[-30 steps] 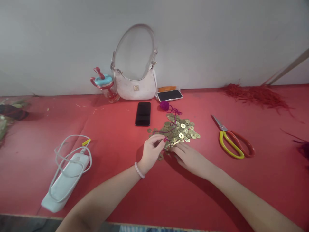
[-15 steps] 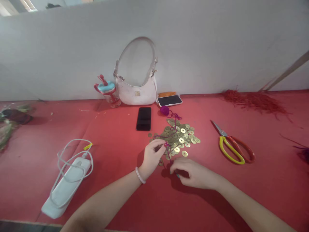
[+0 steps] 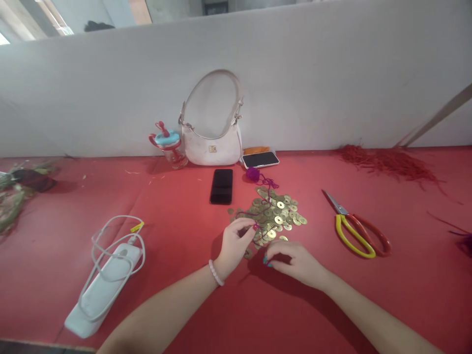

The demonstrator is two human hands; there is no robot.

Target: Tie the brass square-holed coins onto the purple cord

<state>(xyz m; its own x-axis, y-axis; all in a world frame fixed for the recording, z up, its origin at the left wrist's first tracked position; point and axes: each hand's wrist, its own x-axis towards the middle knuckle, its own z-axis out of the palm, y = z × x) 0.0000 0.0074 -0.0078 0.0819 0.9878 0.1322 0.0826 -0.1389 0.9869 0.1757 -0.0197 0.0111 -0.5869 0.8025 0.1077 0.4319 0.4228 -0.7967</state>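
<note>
My left hand [image 3: 235, 241], with a pale bead bracelet on its wrist, pinches purple yarn [image 3: 257, 225] between thumb and index finger just over the near left side of a pile of brass coins [image 3: 278, 211] with square holes. From there the yarn runs back across the coins to a small purple ball [image 3: 252, 174]. Lower and to the right, my right hand [image 3: 295, 263] is closed, thumb and fingertips together in front of the pile. What its fingertips hold, if anything, is too small to make out.
Scissors [image 3: 356, 228] with yellow and red handles lie right of the coins. Behind are a black phone [image 3: 221, 187], a white-edged phone [image 3: 260, 160], a white handbag [image 3: 212, 147] and a lidded cup [image 3: 173, 150]. A white power strip [image 3: 106, 285] lies left, red shredded strands [image 3: 391, 160] at right.
The view has tilted up slightly. My right hand's fingertips have drawn together and the yarn strand that hung down beside them no longer shows clearly. My left hand keeps its pinch.
</note>
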